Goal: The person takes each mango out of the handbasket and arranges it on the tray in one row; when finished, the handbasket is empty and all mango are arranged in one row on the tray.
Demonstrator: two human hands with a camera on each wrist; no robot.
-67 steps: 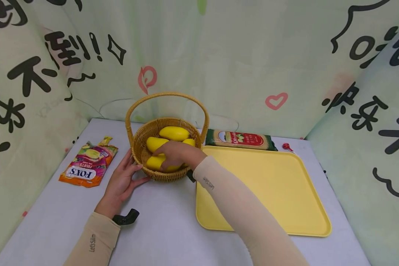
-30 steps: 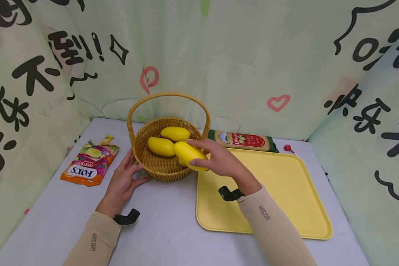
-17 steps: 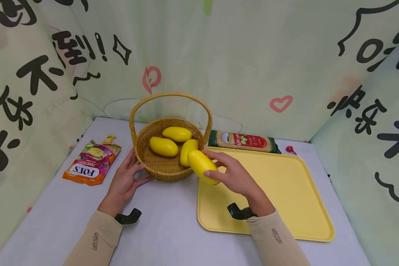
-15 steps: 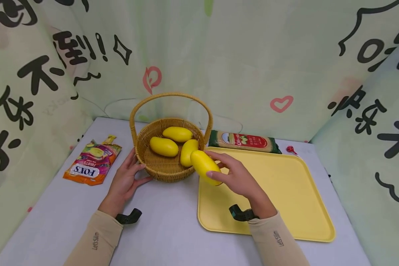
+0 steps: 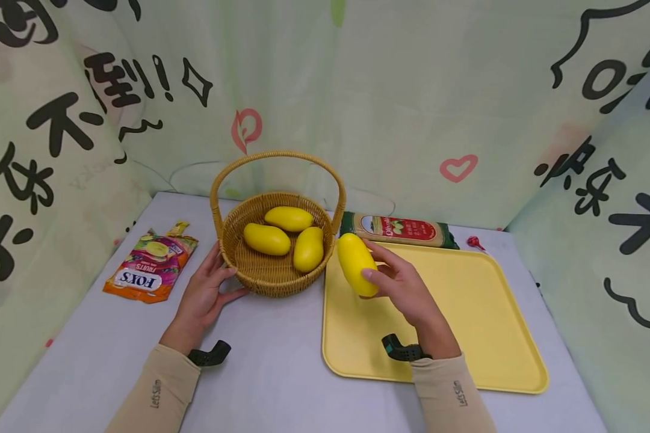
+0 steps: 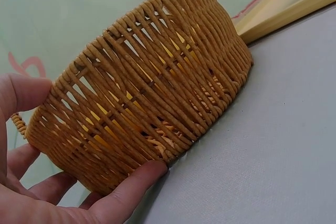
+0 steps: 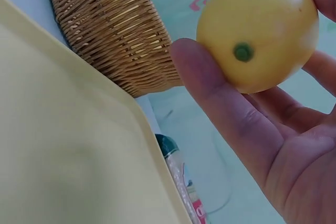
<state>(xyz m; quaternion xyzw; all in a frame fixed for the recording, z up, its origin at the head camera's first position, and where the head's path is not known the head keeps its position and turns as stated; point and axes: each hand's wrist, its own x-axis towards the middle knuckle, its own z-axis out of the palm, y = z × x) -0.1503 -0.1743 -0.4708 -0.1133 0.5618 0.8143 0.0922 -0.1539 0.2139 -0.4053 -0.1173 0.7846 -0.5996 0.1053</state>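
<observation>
My right hand (image 5: 403,288) grips a smooth yellow mango (image 5: 354,264) above the left part of the yellow tray (image 5: 439,319). Up close in the right wrist view, the mango (image 7: 257,30) shows a green stem spot between thumb and fingers. My left hand (image 5: 203,300) holds the near left side of a wicker basket (image 5: 271,287) with a tall arched handle. In the left wrist view, one finger of that hand bends onto the basket's (image 6: 152,77) rim, and the thumb lies along its base. Three mangoes (image 5: 267,239) lie inside the basket.
A Fox's candy bag (image 5: 148,264) lies on the white table left of the basket. Behind the tray is a long green-and-tan packet (image 5: 395,230) with a red label. At the back right sits a small red lollipop (image 5: 473,242). Printed curtains enclose the table.
From inside the basket, my right hand has come out rightward with a mango, now over the tray and tilted more upright. The left hand stays on the basket.
</observation>
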